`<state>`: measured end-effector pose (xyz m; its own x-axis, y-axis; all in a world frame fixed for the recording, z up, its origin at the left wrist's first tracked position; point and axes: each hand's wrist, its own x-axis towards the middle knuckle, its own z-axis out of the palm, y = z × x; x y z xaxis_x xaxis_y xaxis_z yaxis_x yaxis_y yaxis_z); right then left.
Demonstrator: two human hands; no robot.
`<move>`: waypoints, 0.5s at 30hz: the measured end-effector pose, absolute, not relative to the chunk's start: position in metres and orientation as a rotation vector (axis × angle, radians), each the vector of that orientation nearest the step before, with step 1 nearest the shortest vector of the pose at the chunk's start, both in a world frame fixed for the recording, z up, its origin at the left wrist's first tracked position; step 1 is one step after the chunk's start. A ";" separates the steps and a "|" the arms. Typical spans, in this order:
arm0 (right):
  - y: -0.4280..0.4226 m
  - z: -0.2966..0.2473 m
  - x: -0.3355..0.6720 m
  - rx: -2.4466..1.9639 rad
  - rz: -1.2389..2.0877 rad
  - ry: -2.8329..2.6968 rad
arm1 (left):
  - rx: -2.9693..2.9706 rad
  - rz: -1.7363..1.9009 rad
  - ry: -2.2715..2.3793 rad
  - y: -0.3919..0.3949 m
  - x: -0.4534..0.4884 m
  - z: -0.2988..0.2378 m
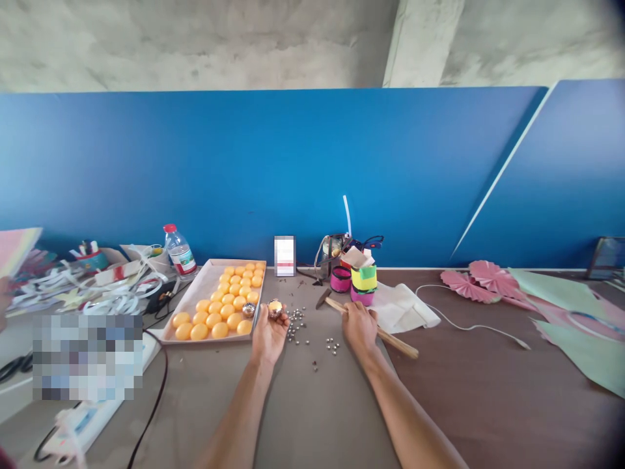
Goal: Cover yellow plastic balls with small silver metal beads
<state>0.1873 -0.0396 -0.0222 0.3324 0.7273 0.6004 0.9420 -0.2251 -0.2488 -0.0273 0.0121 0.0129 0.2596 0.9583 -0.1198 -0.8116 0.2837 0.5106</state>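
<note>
My left hand [268, 334] is closed round a small yellow ball with shiny studs [275, 307], held just right of a tray [208, 279] filled with several yellow balls [229, 306]; one studded ball [249, 310] lies among them. My right hand [360, 327] grips the wooden handle of a small hammer [336, 305], whose dark head points left above the table. Several small metal studs [295, 322] lie scattered on the brown table between my hands.
A water bottle [180, 251], paper strips [102, 290] and a power strip [92, 407] with cables crowd the left. Coloured tape-wrapped cups [363, 279], a white cloth [403, 306] and a white cable [478, 326] sit behind my right hand. Pink paper fans [481, 279] and green paper [581, 345] lie at right. A blue partition backs the table.
</note>
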 end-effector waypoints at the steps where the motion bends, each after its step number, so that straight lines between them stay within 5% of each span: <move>1: -0.040 -0.023 0.187 -2.043 -0.470 -1.471 | 0.392 1.222 0.438 0.011 -0.027 0.014; 7: -0.040 -0.009 0.177 -1.980 -0.332 -1.607 | 0.477 1.114 0.396 0.006 -0.023 0.012; 15: -0.048 0.012 0.165 -1.970 0.469 -2.058 | 0.511 1.100 0.389 0.006 -0.024 0.009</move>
<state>0.1651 -0.0477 0.0124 -0.0521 0.9979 -0.0388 0.9161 0.0323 -0.3995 -0.0237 0.0065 0.0088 0.4065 0.9125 -0.0468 -0.7393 0.3586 0.5700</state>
